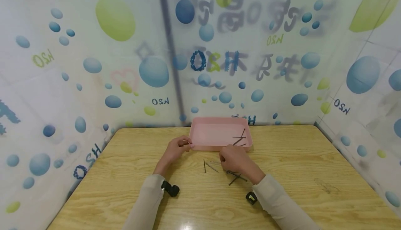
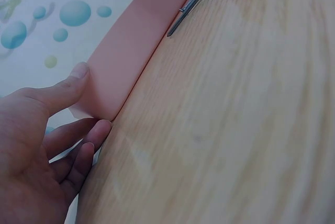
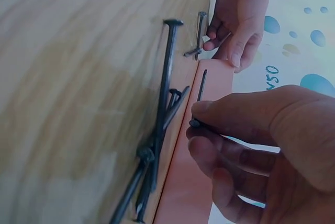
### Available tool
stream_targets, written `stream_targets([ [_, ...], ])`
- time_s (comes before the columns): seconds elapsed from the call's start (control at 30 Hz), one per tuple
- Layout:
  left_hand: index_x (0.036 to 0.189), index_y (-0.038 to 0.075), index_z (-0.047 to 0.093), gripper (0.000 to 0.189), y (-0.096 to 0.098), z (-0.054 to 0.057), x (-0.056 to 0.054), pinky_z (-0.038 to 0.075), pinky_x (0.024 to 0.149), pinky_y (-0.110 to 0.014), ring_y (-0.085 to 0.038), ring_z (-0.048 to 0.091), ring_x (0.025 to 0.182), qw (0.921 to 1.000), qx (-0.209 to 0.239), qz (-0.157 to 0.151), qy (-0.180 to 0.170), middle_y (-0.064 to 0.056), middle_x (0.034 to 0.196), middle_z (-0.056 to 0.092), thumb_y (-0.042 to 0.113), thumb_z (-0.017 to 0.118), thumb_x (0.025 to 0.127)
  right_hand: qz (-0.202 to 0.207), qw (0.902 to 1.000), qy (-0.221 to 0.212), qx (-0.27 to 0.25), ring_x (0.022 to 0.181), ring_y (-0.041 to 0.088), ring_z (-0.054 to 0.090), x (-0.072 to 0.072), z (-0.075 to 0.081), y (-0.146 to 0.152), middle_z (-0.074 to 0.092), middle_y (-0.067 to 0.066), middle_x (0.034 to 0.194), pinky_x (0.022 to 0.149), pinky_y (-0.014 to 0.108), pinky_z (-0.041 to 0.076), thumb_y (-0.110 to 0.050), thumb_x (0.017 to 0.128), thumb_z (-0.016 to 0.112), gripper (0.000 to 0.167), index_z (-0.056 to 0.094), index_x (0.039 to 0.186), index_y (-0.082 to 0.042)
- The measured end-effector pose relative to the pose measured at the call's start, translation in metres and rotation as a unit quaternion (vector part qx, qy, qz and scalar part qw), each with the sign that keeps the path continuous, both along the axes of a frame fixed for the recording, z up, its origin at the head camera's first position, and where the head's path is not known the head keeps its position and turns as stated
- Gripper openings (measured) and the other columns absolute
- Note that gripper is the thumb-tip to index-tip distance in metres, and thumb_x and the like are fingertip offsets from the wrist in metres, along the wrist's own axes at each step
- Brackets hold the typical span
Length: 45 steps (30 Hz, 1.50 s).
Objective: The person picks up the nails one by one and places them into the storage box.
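Observation:
A shallow pink tray [image 1: 208, 131] stands at the back of the table. My left hand [image 1: 175, 150] holds its front left corner, the thumb on the wall and the other fingers bent at the corner. In front of the tray is my right hand [image 1: 236, 160], which pinches a nail [image 3: 202, 87] between thumb and fingers near its head. Several dark nails [image 1: 238, 141] lie inside the tray at its right end. More loose nails [image 1: 212, 167] are scattered on the table below the right hand, some crossed over each other. In the head view the right hand hides the pinched nail.
The wood-grain table [image 1: 103, 188] runs up to a white curtain [image 1: 150, 42] printed with blue and green dots, which also hangs along both sides. Dark straps with small devices sit at both wrists.

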<state>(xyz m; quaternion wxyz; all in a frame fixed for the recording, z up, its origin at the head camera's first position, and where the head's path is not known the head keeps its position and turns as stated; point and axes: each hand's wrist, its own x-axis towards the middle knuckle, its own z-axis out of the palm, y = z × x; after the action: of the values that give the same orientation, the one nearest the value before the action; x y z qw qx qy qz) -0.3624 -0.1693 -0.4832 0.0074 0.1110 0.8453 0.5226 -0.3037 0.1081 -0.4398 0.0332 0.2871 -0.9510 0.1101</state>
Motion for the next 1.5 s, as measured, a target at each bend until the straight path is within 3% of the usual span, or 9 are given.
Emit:
stream_targets([
  [0.53, 0.105, 0.015, 0.071, 0.011, 0.001, 0.000, 0.001, 0.046, 0.078, -0.032, -0.019, 0.062, 0.082, 1.0000, 0.004, 0.003, 0.000, -0.007, 0.085, 0.073, 0.022, 0.074, 0.097, -0.033, 0.9992, 0.021, -0.003, 0.055, 0.009, 0.018, -0.005, 0.010, 0.011, 0.017, -0.009, 0.057, 0.052, 0.027, 0.017, -0.003, 0.089, 0.065, 0.052, 0.031, 0.055, -0.022],
  [0.7, 0.104, 0.015, 0.071, 0.010, 0.001, 0.000, 0.001, 0.045, 0.077, -0.032, -0.019, 0.062, 0.081, 1.0000, 0.005, 0.005, 0.000, -0.006, 0.084, 0.073, 0.021, 0.074, 0.097, -0.034, 0.9987, 0.037, -0.009, 0.055, 0.008, 0.030, -0.006, 0.012, 0.017, 0.036, -0.010, 0.055, 0.054, 0.026, 0.026, -0.005, 0.090, 0.068, 0.040, 0.050, 0.058, -0.021],
  [0.87, 0.104, 0.015, 0.071, 0.010, 0.000, 0.000, 0.001, 0.045, 0.077, -0.032, -0.018, 0.062, 0.082, 1.0000, 0.002, 0.004, 0.000, -0.007, 0.086, 0.074, 0.022, 0.073, 0.097, -0.041, 0.9978, 0.049, -0.016, 0.058, 0.009, 0.046, -0.008, 0.015, 0.022, 0.060, -0.006, 0.064, 0.059, 0.028, 0.040, -0.008, 0.090, 0.072, 0.025, 0.067, 0.068, -0.018],
  [1.03, 0.105, 0.016, 0.070, 0.011, 0.000, 0.000, 0.000, 0.046, 0.080, -0.033, -0.019, 0.062, 0.083, 1.0000, -0.002, 0.000, 0.001, -0.007, 0.090, 0.075, 0.023, 0.073, 0.098, -0.058, 0.9967, 0.055, -0.014, 0.063, 0.008, 0.054, -0.011, 0.016, 0.026, 0.069, -0.004, 0.074, 0.063, 0.031, 0.049, -0.014, 0.090, 0.076, 0.014, 0.075, 0.077, -0.016],
  [1.5, 0.105, 0.015, 0.071, 0.011, 0.000, -0.001, 0.000, 0.049, 0.082, -0.032, -0.018, 0.066, 0.084, 1.0000, -0.002, 0.001, 0.003, -0.005, 0.094, 0.076, 0.023, 0.074, 0.097, -0.088, 0.9948, 0.050, -0.013, 0.059, 0.009, 0.052, -0.016, 0.023, 0.041, 0.067, -0.005, 0.071, 0.055, 0.029, 0.041, -0.019, 0.093, 0.076, 0.015, 0.076, 0.079, -0.017],
])
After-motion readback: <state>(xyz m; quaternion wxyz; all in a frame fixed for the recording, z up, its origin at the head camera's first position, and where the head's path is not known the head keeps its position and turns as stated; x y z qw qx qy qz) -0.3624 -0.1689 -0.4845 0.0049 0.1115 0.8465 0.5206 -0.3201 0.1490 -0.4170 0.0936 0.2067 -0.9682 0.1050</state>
